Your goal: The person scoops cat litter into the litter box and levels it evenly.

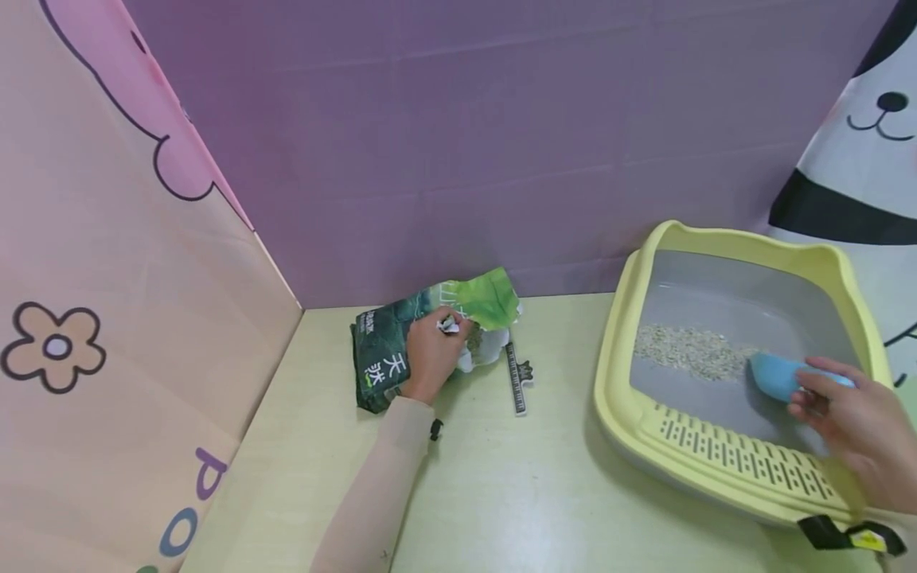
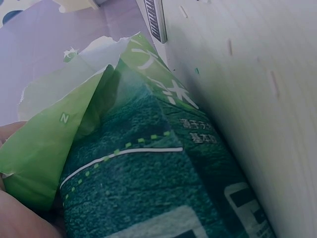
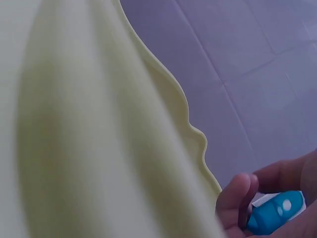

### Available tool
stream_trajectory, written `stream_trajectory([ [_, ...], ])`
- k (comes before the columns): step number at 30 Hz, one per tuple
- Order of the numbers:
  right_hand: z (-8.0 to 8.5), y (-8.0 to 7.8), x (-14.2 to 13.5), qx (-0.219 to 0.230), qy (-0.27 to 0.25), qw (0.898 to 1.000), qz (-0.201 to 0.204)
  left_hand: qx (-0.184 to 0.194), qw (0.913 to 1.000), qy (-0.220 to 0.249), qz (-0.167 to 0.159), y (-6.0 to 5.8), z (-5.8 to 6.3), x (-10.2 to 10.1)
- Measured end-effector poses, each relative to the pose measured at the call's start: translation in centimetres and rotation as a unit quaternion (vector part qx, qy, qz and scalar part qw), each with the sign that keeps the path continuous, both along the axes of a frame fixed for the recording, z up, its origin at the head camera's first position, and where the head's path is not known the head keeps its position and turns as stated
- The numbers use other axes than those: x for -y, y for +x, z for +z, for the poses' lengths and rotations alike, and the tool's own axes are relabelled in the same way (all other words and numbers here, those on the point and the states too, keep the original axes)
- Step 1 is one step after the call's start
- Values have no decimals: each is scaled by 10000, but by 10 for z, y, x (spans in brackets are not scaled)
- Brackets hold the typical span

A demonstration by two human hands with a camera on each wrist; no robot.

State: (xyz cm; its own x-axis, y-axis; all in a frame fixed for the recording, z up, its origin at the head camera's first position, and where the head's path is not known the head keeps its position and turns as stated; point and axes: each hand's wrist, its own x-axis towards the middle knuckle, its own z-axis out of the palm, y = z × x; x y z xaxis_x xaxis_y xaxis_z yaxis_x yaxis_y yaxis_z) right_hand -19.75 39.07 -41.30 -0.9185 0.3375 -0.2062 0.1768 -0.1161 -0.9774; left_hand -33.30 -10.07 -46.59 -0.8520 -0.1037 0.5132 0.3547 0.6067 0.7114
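Note:
On the table lies a dark green bag (image 1: 380,350) with a torn, light green mouth; pale pellets show inside the opening. My left hand (image 1: 434,350) pinches the torn edge of that bag, and in the left wrist view the bag (image 2: 133,173) fills much of the picture. At the right, my right hand (image 1: 852,406) grips the handle of a blue scoop (image 1: 777,376). The scoop's head is low inside a yellow-rimmed litter box (image 1: 609,350), at the right end of a patch of pale litter (image 1: 688,350). In the right wrist view, fingers wrap the blue handle (image 3: 277,213).
A small dark ruler-like strip with a crown-shaped end (image 1: 517,380) lies between the bag and the box. A purple cloth wall (image 1: 458,159) stands behind the table, with a printed pink panel (image 1: 107,239) at left. The box's front ledge (image 1: 745,454) is perforated.

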Motion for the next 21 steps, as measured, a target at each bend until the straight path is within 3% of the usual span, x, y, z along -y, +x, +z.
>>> stream_trajectory([
  [2,-1,-2,-2,32,233,9997,-79,-11,10000,-12,21,0,0,-1],
  [10,4,-6,-12,-282,478,9982,222,-36,10000,-31,81,0,1,-2],
  [15,10,-8,-18,-76,1506,9877,405,11,9999,-38,110,-1,1,-1],
  [21,13,-10,-21,-138,2209,9740,487,62,9999,-43,119,-1,0,-1],
])
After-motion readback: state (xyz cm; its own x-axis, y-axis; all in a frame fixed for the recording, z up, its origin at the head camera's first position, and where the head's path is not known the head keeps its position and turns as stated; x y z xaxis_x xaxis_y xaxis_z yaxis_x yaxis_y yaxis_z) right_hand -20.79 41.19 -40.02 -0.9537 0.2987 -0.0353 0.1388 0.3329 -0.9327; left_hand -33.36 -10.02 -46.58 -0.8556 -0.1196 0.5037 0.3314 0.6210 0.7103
